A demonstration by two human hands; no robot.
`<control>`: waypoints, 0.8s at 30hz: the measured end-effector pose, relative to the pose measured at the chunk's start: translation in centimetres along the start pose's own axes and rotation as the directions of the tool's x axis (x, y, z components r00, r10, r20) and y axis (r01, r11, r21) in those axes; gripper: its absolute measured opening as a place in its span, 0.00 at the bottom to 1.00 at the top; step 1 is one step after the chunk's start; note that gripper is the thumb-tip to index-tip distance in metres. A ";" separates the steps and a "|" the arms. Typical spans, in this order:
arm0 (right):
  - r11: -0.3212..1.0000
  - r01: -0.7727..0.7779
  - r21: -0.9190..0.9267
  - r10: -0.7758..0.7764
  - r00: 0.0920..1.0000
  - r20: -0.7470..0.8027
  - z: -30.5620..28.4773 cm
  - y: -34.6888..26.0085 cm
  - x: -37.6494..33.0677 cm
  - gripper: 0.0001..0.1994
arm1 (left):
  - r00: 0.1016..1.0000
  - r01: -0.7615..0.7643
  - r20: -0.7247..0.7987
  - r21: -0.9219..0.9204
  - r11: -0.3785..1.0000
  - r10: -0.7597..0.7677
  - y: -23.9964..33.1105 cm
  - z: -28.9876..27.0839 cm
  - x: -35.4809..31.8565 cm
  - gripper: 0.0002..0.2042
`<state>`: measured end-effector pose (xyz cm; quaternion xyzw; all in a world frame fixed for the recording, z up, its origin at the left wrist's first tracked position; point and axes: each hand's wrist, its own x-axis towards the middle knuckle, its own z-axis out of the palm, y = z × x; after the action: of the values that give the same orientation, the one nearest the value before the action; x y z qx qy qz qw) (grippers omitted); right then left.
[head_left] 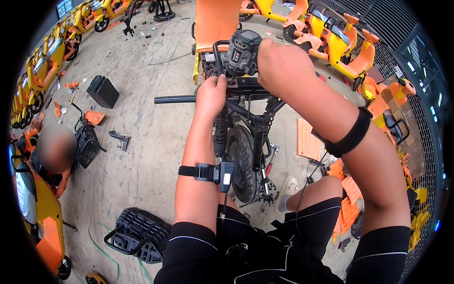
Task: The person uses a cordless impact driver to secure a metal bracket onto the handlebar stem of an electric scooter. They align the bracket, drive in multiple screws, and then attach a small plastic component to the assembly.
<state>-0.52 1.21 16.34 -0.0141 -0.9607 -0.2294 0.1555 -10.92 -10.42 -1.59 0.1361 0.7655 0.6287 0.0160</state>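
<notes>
the right hand [279, 64] is clenched around the grey, boxy display unit [242, 51] at the middle of the stripped black metal scooter frame [250, 118], while the left hand [211, 93] pinches the bracket just beneath it, beside the black tubular handlebar [175, 99] above the black rubber front wheel [242, 161].

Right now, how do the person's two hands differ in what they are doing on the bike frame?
The right hand lies over the grey display unit at the top of the frame, its palm and fingers covering that unit's right side. The left hand sits lower, fingers curled against the black handlebar stem, beside the bare black handlebar tube. The right hand reaches farther forward than the left. Both forearms wear a black strap.
</notes>
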 end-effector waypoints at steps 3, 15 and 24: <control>0.999 0.036 -0.015 -0.036 0.999 -0.026 -0.1 -0.2 0.1 0.11 | 1.000 0.000 -0.007 0.009 1.000 0.000 -0.2 0.0 0.0 0.23; 0.999 -0.037 0.004 0.036 0.994 0.106 -0.2 0.2 0.8 0.16 | 1.000 -0.002 -0.002 0.010 1.000 0.002 -0.3 0.1 0.1 0.23; 1.000 -0.009 -0.012 0.010 0.995 0.099 -0.2 0.4 0.9 0.22 | 0.999 0.033 -0.011 -0.016 0.999 -0.033 -0.1 -0.2 0.0 0.23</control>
<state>-1.23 1.41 16.96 -0.0308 -0.9659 -0.2331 0.1085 -11.02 -10.64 -1.67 0.1197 0.7628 0.6350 0.0232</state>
